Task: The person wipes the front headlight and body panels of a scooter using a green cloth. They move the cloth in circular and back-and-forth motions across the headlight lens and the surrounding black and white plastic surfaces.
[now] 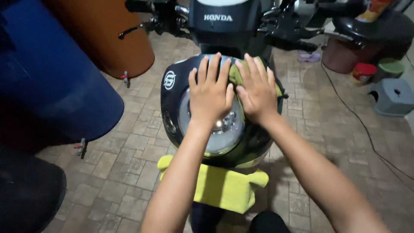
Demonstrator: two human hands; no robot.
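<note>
1. Across the ground, a paved floor (129, 151) of small rough brick-shaped tiles is spreading under everything, dull brown and grey.
2. At the left, a big blue barrel (56, 82) with a smooth rounded wall is lying beside an orange-brown barrel (112, 34), each showing a small red tap.
3. Standing in the middle, a black scooter (228, 26) is facing the camera, its glossy curved front cowl (172, 92) framing a round, chrome-ringed headlight (220, 133) of clear glassy plastic.
4. Hanging just below the headlight, a bright yellow cloth (220, 185) with a soft, napped weave is draping over the front.
5. On top of the cowl, an olive-green cloth (236, 73) is lying bunched under the right hand.
6. The left hand (210, 92) is pressing flat on the headlight's upper rim, fingers straight and slightly spread, gripping nothing.
7. The right hand (257, 90) is lying flat on the green cloth, fingers extended, pinning it without closing around it.
8. At the far right, a grey plastic stool (393, 97) is sitting near a thin black cable (366, 129).
</note>
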